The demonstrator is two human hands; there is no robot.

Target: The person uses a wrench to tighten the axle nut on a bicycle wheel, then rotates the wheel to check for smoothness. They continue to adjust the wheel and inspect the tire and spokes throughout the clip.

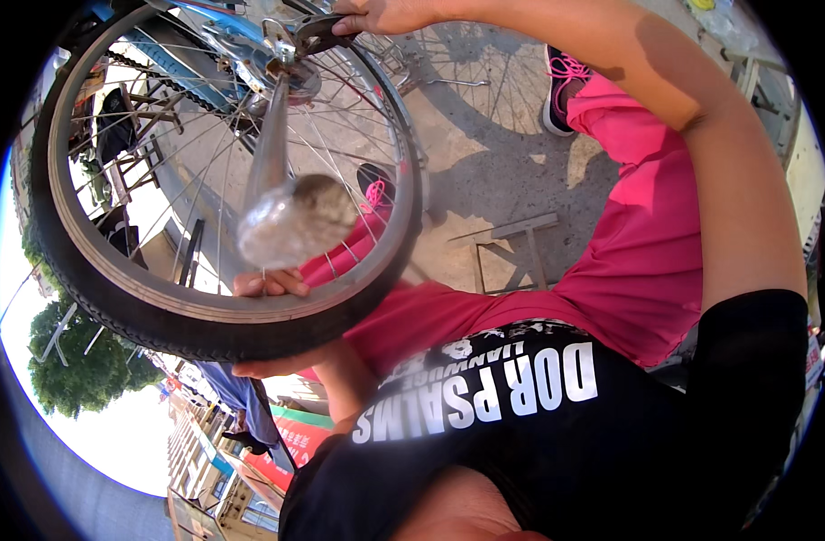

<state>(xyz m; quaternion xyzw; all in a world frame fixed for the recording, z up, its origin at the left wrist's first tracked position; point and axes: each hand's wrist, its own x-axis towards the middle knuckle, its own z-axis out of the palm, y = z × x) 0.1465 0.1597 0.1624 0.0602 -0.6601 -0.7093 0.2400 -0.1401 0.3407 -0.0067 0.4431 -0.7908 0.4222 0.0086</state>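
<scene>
A bicycle wheel with black tire [218, 341] and spokes fills the upper left, beside a light-blue frame [146, 54], chain and metal hub [295, 79]. My left hand [277, 316] grips the tire and rim at the wheel's lower part, fingertips showing between spokes, palm partly hidden behind the tire. My right hand [367, 16] reaches across the top, fingers closed on a dark metal piece [322, 32] near the hub. A blurred silver shaft [270, 149] with a broad rounded end extends from the hub toward me, over the spokes.
A wrench [457, 82] lies on the sunlit concrete [471, 167]. A metal stand [520, 225] is beside my pink-trousered legs [629, 198]. Wooden items [151, 113] sit behind the wheel. A red signboard [299, 437], a tree [78, 356] and a building [205, 460] show lower left.
</scene>
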